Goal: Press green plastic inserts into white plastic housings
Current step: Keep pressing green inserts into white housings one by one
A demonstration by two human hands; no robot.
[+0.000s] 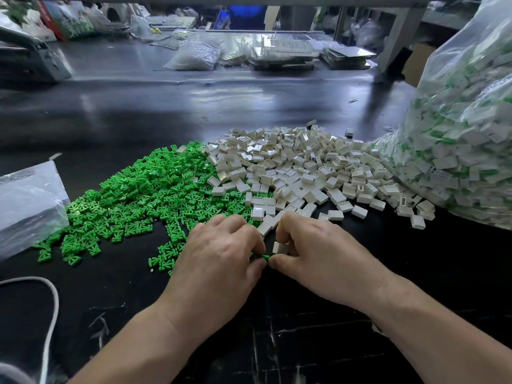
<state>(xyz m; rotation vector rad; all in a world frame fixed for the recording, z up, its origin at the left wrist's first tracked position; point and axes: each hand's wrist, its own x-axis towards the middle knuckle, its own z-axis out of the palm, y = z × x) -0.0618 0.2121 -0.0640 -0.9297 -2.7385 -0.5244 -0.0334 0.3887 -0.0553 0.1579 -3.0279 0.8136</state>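
Green insert [265, 257] sits pinched in my left grip [221, 253] at lower centre, aimed at the white housing [279, 248] that my right grip [318, 250] curls round. The insert pile [144, 189] and housing pile [299, 167] lie just above, I judge for quick reach.

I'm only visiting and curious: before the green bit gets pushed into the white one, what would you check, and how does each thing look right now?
1. green insert in the grip of the left hand: ok, pinched at the fingertips.
2. white housing in the right hand: ok, curled fingers hold it.
3. Insert lined up with the housing's opening: cannot tell, the fingers hide it.
4. Insert the right way round: cannot tell, only its green tip shows.
5. Supply for the next pieces: ok, the pile of green inserts and the pile of white housings lie just beyond the hands.
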